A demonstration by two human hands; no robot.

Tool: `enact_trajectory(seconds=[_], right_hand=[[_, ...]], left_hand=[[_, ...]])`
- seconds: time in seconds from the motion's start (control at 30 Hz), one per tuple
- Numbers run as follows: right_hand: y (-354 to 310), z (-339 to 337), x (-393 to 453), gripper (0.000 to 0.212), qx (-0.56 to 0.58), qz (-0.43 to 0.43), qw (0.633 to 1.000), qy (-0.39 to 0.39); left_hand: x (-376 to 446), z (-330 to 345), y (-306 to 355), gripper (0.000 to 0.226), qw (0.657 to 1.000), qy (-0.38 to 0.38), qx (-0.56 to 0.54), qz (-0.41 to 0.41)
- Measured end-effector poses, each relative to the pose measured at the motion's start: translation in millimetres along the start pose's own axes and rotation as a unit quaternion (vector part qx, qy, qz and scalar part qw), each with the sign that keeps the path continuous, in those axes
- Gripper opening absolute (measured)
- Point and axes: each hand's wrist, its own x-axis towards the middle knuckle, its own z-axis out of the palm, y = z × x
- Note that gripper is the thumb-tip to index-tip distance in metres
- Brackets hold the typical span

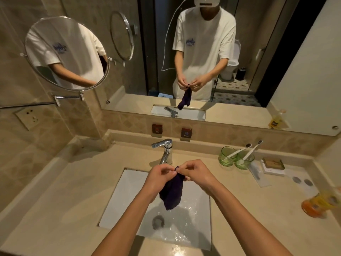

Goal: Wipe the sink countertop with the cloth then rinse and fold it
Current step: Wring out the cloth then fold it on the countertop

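Observation:
A dark purple cloth [171, 191] hangs bunched over the white sink basin [127, 196]. My left hand [158, 176] and my right hand [195, 172] pinch its top edge close together, fingertips almost touching. The cloth dangles below them, clear of the basin floor. The beige countertop [73, 191] surrounds the basin. The chrome faucet [166, 150] stands just behind my hands; I see no stream from it. Water glistens on the basin's right side near the drain [158, 221].
Two green glasses with toothbrushes [236, 159] stand on the right of the counter, beside a small box and sachets [273, 164]. Orange and yellow bottles [319, 203] lie at the far right. A round swing mirror [66, 52] juts out on the left wall. The wall mirror reflects me.

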Motion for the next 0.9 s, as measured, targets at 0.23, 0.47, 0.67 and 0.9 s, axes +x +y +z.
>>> enact_trajectory(seconds=[0.23,0.47,0.67,0.9], right_hand=[[-24,9,7,0.012,-0.148,-0.084,0.982,0.08],[-44,29,11,0.015,-0.158,-0.142,0.976,0.054],[-70,43,14,0.01,-0.129,-0.192,0.969,0.083],[-100,45,12,0.01,-0.121,-0.196,0.968,0.104]], left_hand=[[9,-29,10,0.016,0.999,-0.036,0.015,0.014],[23,-56,54,0.017,0.985,-0.134,0.083,0.073],[30,-77,68,0.016,0.981,-0.142,0.093,0.094],[30,-98,86,0.027,0.984,-0.115,0.039,0.131]])
